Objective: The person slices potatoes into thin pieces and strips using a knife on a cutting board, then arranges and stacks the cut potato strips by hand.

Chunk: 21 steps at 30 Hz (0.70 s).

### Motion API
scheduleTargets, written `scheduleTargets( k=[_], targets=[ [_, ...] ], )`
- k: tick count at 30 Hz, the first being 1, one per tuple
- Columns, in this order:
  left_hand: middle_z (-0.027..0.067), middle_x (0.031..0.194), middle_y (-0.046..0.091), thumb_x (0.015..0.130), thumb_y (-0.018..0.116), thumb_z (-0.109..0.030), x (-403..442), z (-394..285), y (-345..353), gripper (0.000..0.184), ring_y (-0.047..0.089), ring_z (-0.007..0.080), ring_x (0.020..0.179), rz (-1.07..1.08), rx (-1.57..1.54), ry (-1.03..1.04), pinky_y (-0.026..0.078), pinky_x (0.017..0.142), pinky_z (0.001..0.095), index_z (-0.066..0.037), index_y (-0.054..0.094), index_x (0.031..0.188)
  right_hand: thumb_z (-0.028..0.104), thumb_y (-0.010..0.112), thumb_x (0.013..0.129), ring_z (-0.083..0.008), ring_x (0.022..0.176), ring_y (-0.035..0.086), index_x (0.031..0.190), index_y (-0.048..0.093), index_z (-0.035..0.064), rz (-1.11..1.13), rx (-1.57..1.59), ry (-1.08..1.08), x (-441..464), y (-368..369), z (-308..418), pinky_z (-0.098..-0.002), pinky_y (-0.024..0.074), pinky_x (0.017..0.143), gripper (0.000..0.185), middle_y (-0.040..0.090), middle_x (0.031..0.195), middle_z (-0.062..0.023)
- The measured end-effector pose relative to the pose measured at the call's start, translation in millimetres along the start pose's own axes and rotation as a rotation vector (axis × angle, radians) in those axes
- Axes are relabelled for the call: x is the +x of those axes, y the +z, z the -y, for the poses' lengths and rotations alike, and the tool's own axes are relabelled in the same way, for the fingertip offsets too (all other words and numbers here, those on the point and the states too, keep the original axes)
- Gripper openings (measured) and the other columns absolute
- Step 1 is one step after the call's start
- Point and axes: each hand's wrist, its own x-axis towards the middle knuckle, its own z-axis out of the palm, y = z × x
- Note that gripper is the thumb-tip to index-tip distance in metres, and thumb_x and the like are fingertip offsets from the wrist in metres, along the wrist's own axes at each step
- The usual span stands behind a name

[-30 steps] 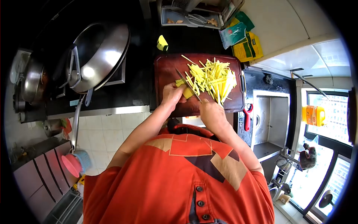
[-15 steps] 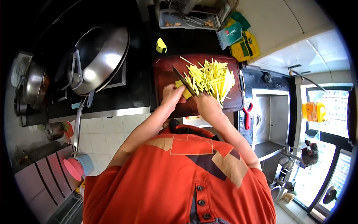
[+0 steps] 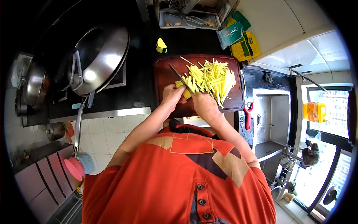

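My right hand (image 3: 206,106) is wrapped round the handle of a kitchen knife (image 3: 179,77); the handle itself is hidden by the fingers. Its dark blade points away to the upper left. Against the blade's left side, my left hand (image 3: 172,95) presses a small stack of yellow-green zucchini slices (image 3: 187,94) with bent fingers. Both hands work over the near part of a dark red cutting board (image 3: 163,69). To the right of the blade lies a loose heap of thin zucchini strips (image 3: 216,76). Beyond the board sits a zucchini chunk (image 3: 161,46) with dark green skin.
A steel wok (image 3: 108,61) stands on the stove at left. A red peeler (image 3: 248,116) lies between the board and the sink (image 3: 279,115). At the back are a grey tray (image 3: 171,21) with scissors and ginger, and a yellow bag (image 3: 245,46) against the wall.
The knife and my right hand have shifted slightly to the left, towards my left hand. My left hand keeps its place on the slices.
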Motion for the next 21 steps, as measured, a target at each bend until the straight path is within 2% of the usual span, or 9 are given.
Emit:
scheduleTargets(
  k=[3, 4, 7, 11, 14, 15, 17, 18, 21],
  targets=[
    [0.0088, 0.072, 0.064, 0.083, 0.063, -0.021, 1, 4, -1, 0.022, 0.059, 0.0135, 0.049, -0.012, -0.044, 0.006, 0.053, 0.044, 0.0273, 0.001, 0.064, 0.087, 0.013, 0.049, 0.088, -0.0373, 0.067, 0.066, 0.082, 0.061, -0.0003, -0.019, 0.059, 0.043, -12, -14, -9, -0.0444, 0.0540, 0.063, 0.019, 0.064, 0.068, -0.0208],
    [0.0089, 0.071, 0.064, 0.084, 0.062, -0.019, 3, 5, -2, 0.020, 0.059, 0.0132, 0.048, -0.012, -0.039, -0.006, 0.053, 0.043, 0.0268, 0.001, 0.064, 0.087, 0.021, 0.049, 0.094, -0.0429, 0.066, 0.062, 0.082, 0.058, -0.0021, 0.007, 0.133, 0.075, -20, -23, -8, -0.0495, 0.0512, 0.061, 0.028, 0.061, 0.067, -0.0247],
    [0.0092, 0.070, 0.064, 0.083, 0.062, -0.019, 3, 7, -2, 0.021, 0.059, 0.0132, 0.047, 0.015, -0.085, 0.017, 0.053, 0.043, 0.0266, 0.002, 0.064, 0.086, 0.019, 0.047, 0.094, -0.0404, 0.066, 0.064, 0.082, 0.059, -0.0028, 0.098, 0.070, 0.083, -41, -56, 4, -0.0471, 0.0525, 0.063, 0.028, 0.062, 0.066, -0.0246],
    [0.0096, 0.069, 0.064, 0.083, 0.063, -0.018, 5, 6, -2, 0.020, 0.059, 0.0134, 0.047, 0.002, -0.065, 0.006, 0.052, 0.042, 0.0268, 0.002, 0.063, 0.085, 0.021, 0.050, 0.093, -0.0436, 0.066, 0.062, 0.081, 0.057, -0.0028, 0.095, 0.137, 0.100, -38, -45, -2, -0.0497, 0.0509, 0.061, 0.028, 0.060, 0.065, -0.0259],
    [0.0093, 0.069, 0.064, 0.083, 0.062, -0.018, 3, 4, -1, 0.020, 0.059, 0.0134, 0.047, 0.025, -0.031, 0.016, 0.053, 0.043, 0.0272, 0.002, 0.063, 0.085, 0.021, 0.049, 0.094, -0.0427, 0.066, 0.063, 0.080, 0.058, -0.0024, 0.028, 0.176, 0.104, -19, -19, 1, -0.0486, 0.0513, 0.062, 0.029, 0.061, 0.066, -0.0246],
    [0.0090, 0.069, 0.064, 0.083, 0.061, -0.018, 3, 3, 0, 0.020, 0.059, 0.0135, 0.047, 0.007, -0.014, 0.006, 0.053, 0.044, 0.0273, 0.002, 0.063, 0.085, 0.021, 0.048, 0.094, -0.0417, 0.066, 0.063, 0.078, 0.059, -0.0017, -0.033, 0.120, 0.017, -9, 2, -2, -0.0476, 0.0517, 0.062, 0.030, 0.062, 0.067, -0.0238],
    [0.0088, 0.070, 0.063, 0.083, 0.061, -0.017, 4, -1, -2, 0.020, 0.059, 0.0137, 0.047, -0.018, 0.005, 0.017, 0.054, 0.044, 0.0275, 0.002, 0.063, 0.085, 0.022, 0.049, 0.093, -0.0412, 0.065, 0.063, 0.076, 0.060, -0.0014, -0.026, 0.064, 0.020, 0, 25, -5, -0.0476, 0.0515, 0.063, 0.031, 0.062, 0.067, -0.0240],
    [0.0087, 0.070, 0.063, 0.083, 0.061, -0.018, 4, 2, -3, 0.020, 0.059, 0.0137, 0.048, -0.016, -0.009, 0.016, 0.054, 0.045, 0.0277, 0.002, 0.063, 0.085, 0.022, 0.049, 0.093, -0.0406, 0.065, 0.063, 0.076, 0.060, -0.0021, -0.039, 0.112, 0.043, -3, 1, 7, -0.0479, 0.0511, 0.061, 0.031, 0.062, 0.068, -0.0246],
    [0.0088, 0.070, 0.063, 0.083, 0.061, -0.018, 4, 3, -2, 0.020, 0.059, 0.0138, 0.047, -0.011, -0.041, 0.020, 0.054, 0.044, 0.0278, 0.002, 0.063, 0.085, 0.018, 0.048, 0.092, -0.0394, 0.067, 0.064, 0.080, 0.060, -0.0010, 0.025, 0.120, 0.058, -10, -14, -3, -0.0472, 0.0520, 0.063, 0.026, 0.063, 0.068, -0.0241]
  ],
)
